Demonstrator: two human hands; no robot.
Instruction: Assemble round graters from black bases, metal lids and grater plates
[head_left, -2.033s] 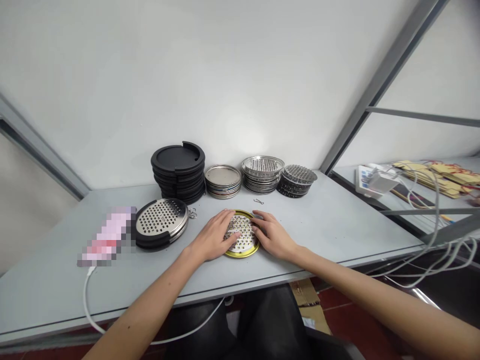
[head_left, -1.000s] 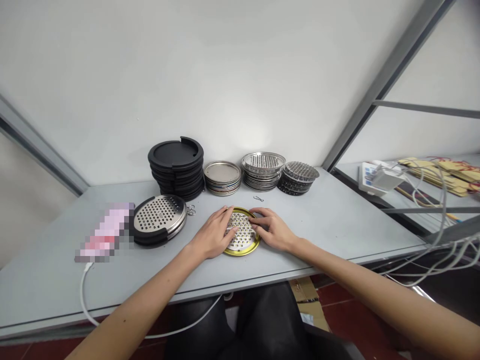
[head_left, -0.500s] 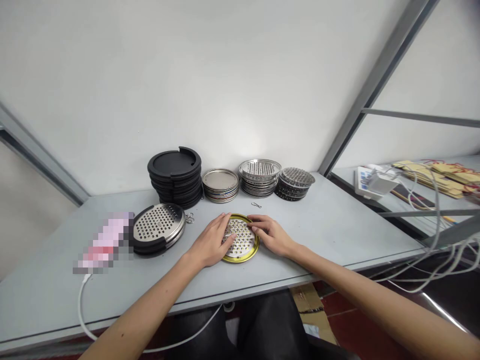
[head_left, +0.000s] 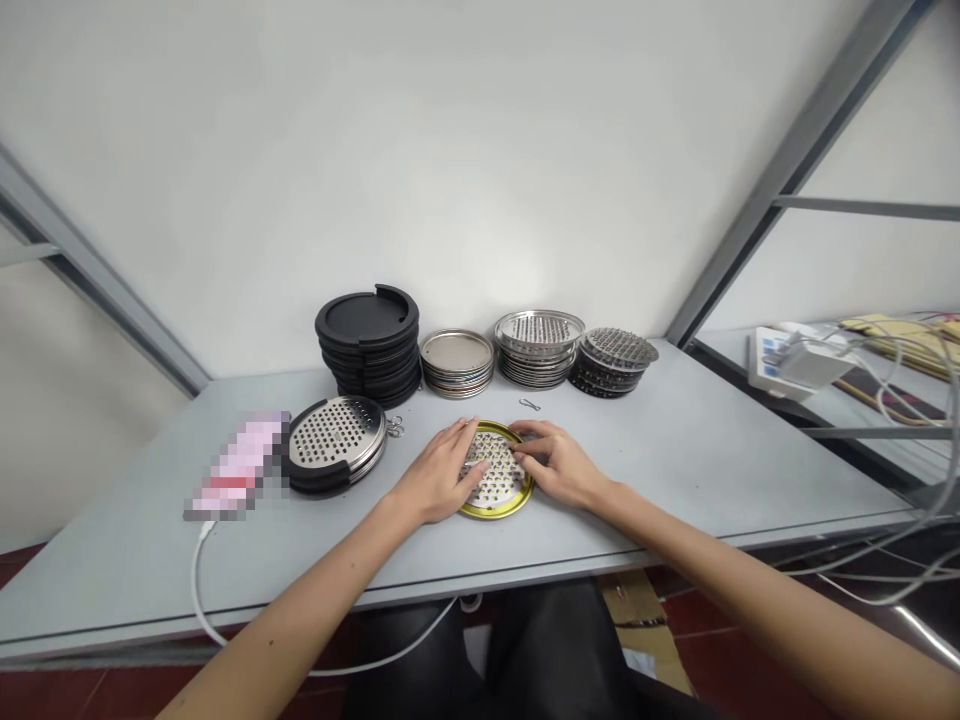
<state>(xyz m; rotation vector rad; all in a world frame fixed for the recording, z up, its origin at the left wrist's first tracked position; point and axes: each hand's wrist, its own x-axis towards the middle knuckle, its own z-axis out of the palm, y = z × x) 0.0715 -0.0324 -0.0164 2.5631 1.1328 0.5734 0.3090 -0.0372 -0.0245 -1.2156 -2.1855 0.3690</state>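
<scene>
A round metal grater plate point(head_left: 495, 482) with a yellow rim lies flat on the table near the front edge. My left hand point(head_left: 441, 472) grips its left side, fingers along the rim and thumb over the holed face. On the opposite side, my right hand point(head_left: 561, 464) holds the rim with bent fingers, their tips on the plate. Behind them lies a small wire clip point(head_left: 529, 404). To the left, a finished-looking round grater point(head_left: 337, 440) with a black edge sits on top of similar ones.
Along the wall stand stacks of black rings point(head_left: 367, 350), plain metal discs point(head_left: 457, 362), silver grater plates point(head_left: 538, 345) and dark grater plates point(head_left: 613, 360). A blurred pink device point(head_left: 244, 465) with a white cable point(head_left: 196, 580) lies at left. A power strip point(head_left: 765, 360) is on the right-hand shelf.
The view has turned slightly left, so everything appears shifted to the right. Both hands keep nearly the same hold on the grater plate.
</scene>
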